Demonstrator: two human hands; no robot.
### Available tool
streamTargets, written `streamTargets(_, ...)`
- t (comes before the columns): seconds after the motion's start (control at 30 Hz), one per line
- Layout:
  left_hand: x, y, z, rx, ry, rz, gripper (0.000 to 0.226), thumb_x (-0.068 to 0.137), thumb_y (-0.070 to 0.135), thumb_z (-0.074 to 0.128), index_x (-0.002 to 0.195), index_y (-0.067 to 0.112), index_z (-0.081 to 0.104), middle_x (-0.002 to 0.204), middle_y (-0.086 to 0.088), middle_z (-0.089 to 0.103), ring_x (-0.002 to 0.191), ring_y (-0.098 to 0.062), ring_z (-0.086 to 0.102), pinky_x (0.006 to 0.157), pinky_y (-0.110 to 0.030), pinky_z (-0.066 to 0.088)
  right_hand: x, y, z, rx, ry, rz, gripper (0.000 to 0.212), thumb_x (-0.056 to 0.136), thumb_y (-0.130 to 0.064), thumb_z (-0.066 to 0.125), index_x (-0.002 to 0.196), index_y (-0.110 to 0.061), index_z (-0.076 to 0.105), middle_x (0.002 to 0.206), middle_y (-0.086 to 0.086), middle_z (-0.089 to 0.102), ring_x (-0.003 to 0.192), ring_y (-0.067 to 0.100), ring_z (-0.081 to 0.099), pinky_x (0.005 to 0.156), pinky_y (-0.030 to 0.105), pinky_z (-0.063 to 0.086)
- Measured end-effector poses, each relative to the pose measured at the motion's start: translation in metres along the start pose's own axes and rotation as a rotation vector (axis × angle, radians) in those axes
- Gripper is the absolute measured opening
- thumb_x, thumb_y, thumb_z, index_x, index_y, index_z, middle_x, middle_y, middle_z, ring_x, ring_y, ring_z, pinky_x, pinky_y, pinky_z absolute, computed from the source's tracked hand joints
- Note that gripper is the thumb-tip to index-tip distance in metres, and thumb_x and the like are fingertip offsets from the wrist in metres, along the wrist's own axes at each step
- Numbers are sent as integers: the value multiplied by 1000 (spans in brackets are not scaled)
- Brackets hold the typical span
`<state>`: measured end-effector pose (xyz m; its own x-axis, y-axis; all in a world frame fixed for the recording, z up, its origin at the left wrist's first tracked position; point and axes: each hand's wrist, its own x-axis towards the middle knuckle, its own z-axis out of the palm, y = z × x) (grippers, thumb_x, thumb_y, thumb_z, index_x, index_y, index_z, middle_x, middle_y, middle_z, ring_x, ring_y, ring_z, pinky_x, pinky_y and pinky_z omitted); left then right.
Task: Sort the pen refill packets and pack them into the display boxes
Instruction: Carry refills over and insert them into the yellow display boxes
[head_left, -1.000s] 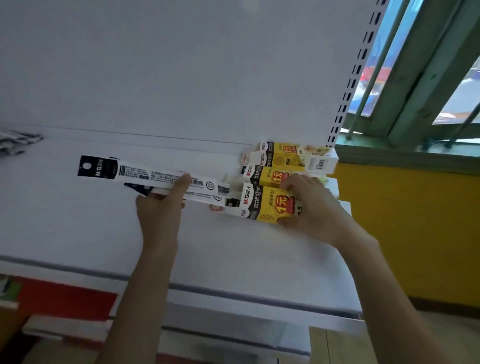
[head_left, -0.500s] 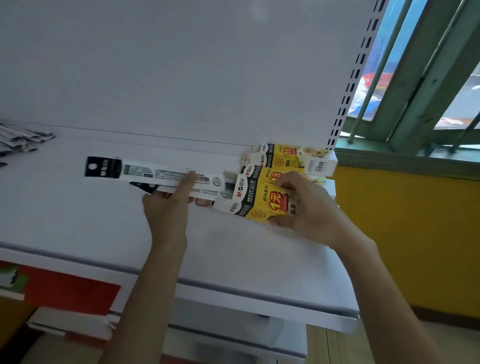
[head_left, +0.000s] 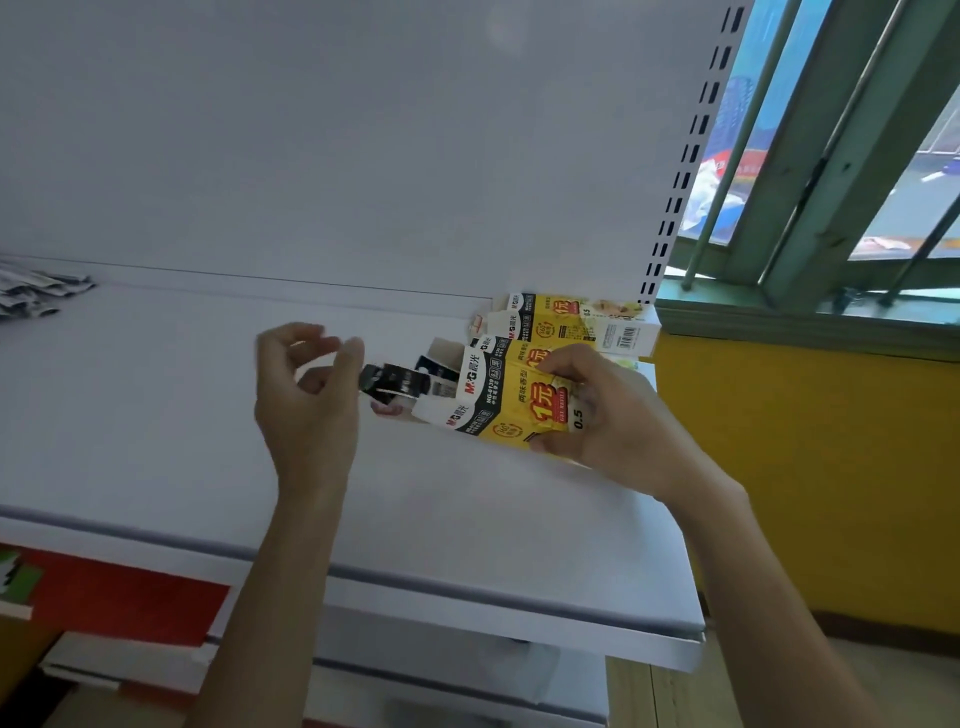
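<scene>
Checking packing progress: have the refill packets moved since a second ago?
Yes. The refill packets slid rightward into the yellow display box, toward the slotted shelf upright.

Refill packets (head_left: 397, 382) protrude leftward from the front display box (head_left: 511, 402); two boxes (head_left: 576, 322) lie behind.

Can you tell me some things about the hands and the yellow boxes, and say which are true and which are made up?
1. The right hand holds the front yellow box. True.
2. The refill packets lie fully outside that box. False: only their black ends stick out of its open end; the rest is inside.
3. The left hand grips a long packet in the air. False: its fingers are loosely open just beside the packet ends.
4. More yellow boxes sit behind the held one, against the shelf's back panel. True.
5. Loose packets lie at the far left of the white shelf. True.
</scene>
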<state>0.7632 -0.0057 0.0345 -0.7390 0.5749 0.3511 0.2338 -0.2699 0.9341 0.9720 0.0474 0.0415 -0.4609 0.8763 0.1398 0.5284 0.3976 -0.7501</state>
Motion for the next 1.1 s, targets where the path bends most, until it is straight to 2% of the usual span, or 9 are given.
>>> streamTargets(0.13,0,-1,7,225,-496,-14,28,87,2,53,76,24,65,74,7,71,71,-7,67,60,-20,55,4,0,3,-40,-7,-5,58,65,-16,82,104,-33,42,111,-7,58,103,14,58,88,38,52)
streamTargets(0.3,-4,-1,8,355,-416,127,22,93,14,47,85,21,67,92,1,69,83,-9,66,70,-29,57,3,3,0,-26,-5,27,59,66,-14,81,108,-31,44,112,-8,57,104,12,57,91,34,51)
streamTargets(0.4,-6,-3,13,428,-766,7,25,93,27,47,95,23,71,101,3,71,84,1,63,77,-18,52,7,9,2,-185,-4,25,59,68,-17,79,115,-28,45,114,-8,55,103,11,52,92,33,47)
streamTargets(0.43,-8,-6,13,491,-809,38,26,94,28,46,102,22,70,109,3,68,90,3,60,79,-12,46,8,11,3,-248,-2,28,59,70,-19,77,119,-27,45,116,-7,53,104,12,50,92,33,45)
streamTargets(0.57,-7,-15,-2,738,-597,202,29,94,28,47,119,22,61,141,2,44,129,-13,37,94,-16,20,14,12,17,-401,15,-2,65,78,-11,66,135,-20,37,136,-2,42,126,16,35,102,28,31)
streamTargets(0.73,-11,-15,-78,853,-320,137,29,93,24,52,120,21,60,137,3,49,126,-15,39,98,-13,18,35,-37,67,-100,97,-275,58,85,-10,61,138,-17,39,140,0,44,129,15,39,100,18,25)
streamTargets(0.83,-17,-4,-143,1003,-112,94,30,92,23,52,121,21,60,132,2,53,121,-17,40,93,-14,20,44,-89,124,86,-14,-411,49,88,-13,58,135,-15,44,133,-2,51,120,9,47,100,15,31)
streamTargets(0.97,-21,18,-230,1113,123,46,32,91,20,54,122,17,59,126,0,58,116,-18,47,87,-20,28,49,-165,204,260,-99,-658,38,85,-8,61,123,-9,56,112,3,64,95,3,55,88,16,43)
streamTargets(1.1,-14,28,-311,1145,304,16,33,91,20,54,124,18,58,128,0,57,120,-17,47,90,-21,31,53,-245,283,383,-202,-759,35,85,-9,61,119,-11,60,103,-2,65,89,4,58,82,16,47)
